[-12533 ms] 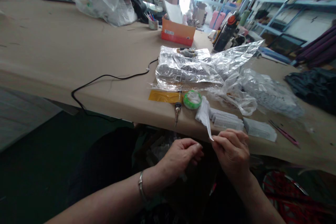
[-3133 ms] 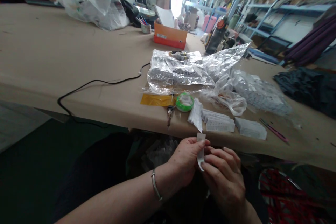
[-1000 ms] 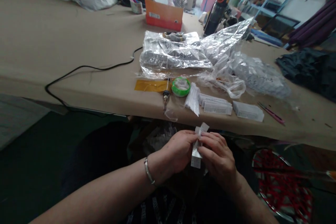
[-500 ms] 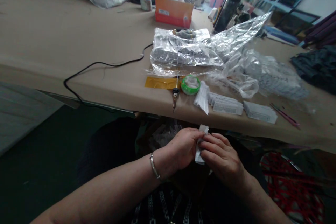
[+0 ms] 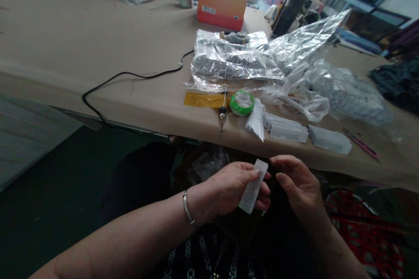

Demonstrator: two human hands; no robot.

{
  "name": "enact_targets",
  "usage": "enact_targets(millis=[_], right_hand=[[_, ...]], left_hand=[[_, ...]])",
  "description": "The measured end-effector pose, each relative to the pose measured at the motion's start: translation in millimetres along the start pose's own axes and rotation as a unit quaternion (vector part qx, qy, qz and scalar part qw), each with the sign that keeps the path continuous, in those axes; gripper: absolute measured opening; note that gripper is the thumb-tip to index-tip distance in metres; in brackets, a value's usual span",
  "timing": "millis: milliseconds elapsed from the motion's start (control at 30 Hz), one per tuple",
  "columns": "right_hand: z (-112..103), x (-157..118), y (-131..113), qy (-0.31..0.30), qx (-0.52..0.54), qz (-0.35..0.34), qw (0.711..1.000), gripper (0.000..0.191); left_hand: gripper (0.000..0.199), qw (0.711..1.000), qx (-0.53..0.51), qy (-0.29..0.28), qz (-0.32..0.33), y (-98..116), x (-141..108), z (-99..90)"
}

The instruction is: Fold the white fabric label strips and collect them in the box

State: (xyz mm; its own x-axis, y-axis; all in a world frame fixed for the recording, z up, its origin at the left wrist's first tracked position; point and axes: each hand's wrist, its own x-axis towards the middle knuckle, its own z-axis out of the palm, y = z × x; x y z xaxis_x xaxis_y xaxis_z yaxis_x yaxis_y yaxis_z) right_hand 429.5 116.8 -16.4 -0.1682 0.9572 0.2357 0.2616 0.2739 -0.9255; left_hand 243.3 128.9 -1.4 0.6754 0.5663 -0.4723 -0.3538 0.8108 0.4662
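My left hand (image 5: 234, 185) is closed on a narrow white printed label (image 5: 251, 192), thumb on top and fingers beneath; whether it is one label or a thin stack I cannot tell. Just right of it, my right hand (image 5: 299, 183) is raised with thumb and fingers apart, holding nothing visible. Along the table's front edge lie a fan of folded white strips (image 5: 256, 120), a row of printed labels (image 5: 284, 128) and another label stack (image 5: 329, 138). A soldering-iron-like tool (image 5: 222, 117) points toward me beside a green ring-shaped roll (image 5: 241, 103).
Pink tweezers (image 5: 363, 144) lie at the table's right front. Behind the labels are a silvery plastic bag (image 5: 235, 63), crumpled clear plastic (image 5: 353, 91) and an orange box (image 5: 221, 8). A black cord (image 5: 131, 74) crosses the table (image 5: 65, 48) at left. A red woven seat (image 5: 363, 235) stands lower right.
My right hand has let go of the label and moved away to the right, its fingers opening. The left hand keeps the label, now tilted with its printed face showing. The view shifted slightly.
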Motion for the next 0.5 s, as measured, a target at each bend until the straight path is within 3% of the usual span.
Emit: enact_targets(millis=[33,100,200,400,500], right_hand=[[-1,4,2,-0.046,0.066,0.057,0.995,0.034],[-2,12,5,-0.179,0.186,0.139,0.956,0.054],[2,20,11,-0.291,0.277,0.174,0.899,0.059],[18,19,19,-0.293,0.333,0.209,0.872,0.033],[20,16,15,-0.286,0.314,0.215,0.879,0.036]], left_hand=[[0.020,1.000,0.006,-0.016,-0.009,0,-3,-0.3],[0.021,0.999,0.019,-0.042,-0.023,-2,-8,-0.5],[0.026,0.997,0.040,-0.049,-0.037,-5,-13,1.0],[0.031,0.996,0.076,-0.027,-0.044,-9,-18,1.9],[0.032,0.995,0.080,-0.028,-0.043,-11,-21,-1.9]])
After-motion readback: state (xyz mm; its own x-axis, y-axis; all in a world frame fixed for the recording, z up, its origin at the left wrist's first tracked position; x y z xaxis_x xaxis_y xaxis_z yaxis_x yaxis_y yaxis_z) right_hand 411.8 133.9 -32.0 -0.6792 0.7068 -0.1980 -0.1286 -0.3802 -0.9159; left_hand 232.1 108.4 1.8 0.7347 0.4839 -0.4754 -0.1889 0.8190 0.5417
